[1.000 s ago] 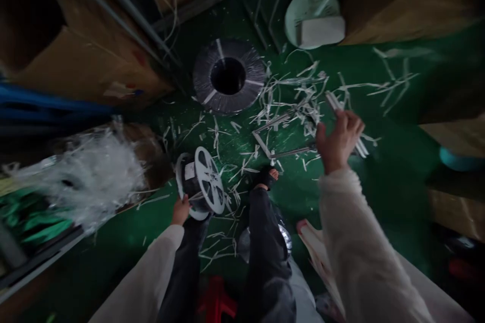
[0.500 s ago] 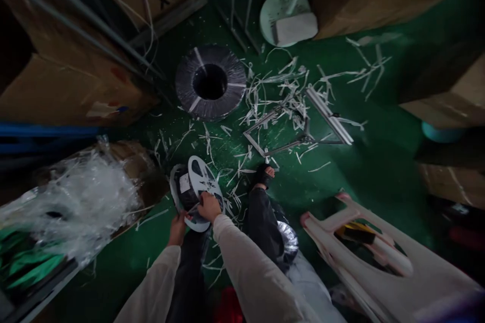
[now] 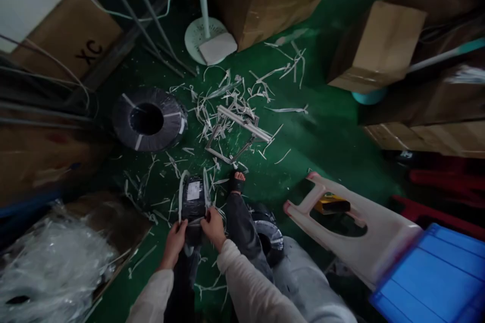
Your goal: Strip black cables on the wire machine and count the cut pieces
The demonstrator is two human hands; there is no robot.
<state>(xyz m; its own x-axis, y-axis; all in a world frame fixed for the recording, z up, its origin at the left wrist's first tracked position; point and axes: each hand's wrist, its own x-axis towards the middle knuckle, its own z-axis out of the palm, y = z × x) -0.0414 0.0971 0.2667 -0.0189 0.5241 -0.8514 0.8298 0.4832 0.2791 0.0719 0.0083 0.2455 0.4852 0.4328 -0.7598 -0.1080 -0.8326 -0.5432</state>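
Above the green floor, left hand and right hand both curl half-closed, gripping the lower edge of a white-flanged reel of black strip.

Dim green-painted floor hemmed in by cardboard boxes and a blue plastic crate

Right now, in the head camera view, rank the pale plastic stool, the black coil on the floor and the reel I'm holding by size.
Largest to smallest:
1. Pale plastic stool
2. Black coil
3. Reel

The reel is edge-on and close to the camera, so its true size against the coil is unsure.
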